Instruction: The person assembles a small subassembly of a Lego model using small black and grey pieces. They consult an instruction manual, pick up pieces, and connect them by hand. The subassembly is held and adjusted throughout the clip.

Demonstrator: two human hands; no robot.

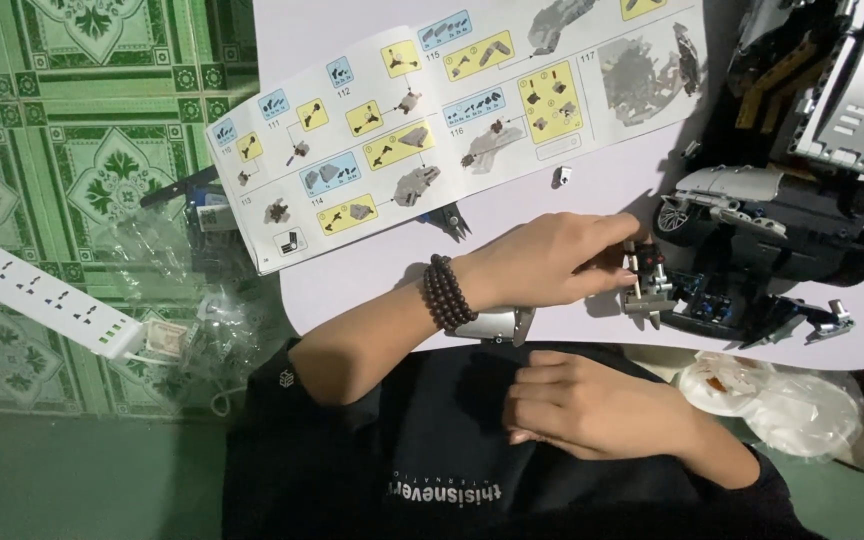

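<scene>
Left hand (552,262) outstretched — fingertips on model car (752,250)

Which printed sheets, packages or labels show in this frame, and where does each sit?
Instruction booklet: open on the white table, above the left hand; white pages, yellow and blue step boxes.
Clear plastic bags: on the green tiled floor, left of the table.
Crumpled white bag: bottom right, beyond the right hand.

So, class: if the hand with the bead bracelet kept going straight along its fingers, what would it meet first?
The left hand already has fingertips at the small grey brick assembly; just beyond is the dark model car.
</scene>
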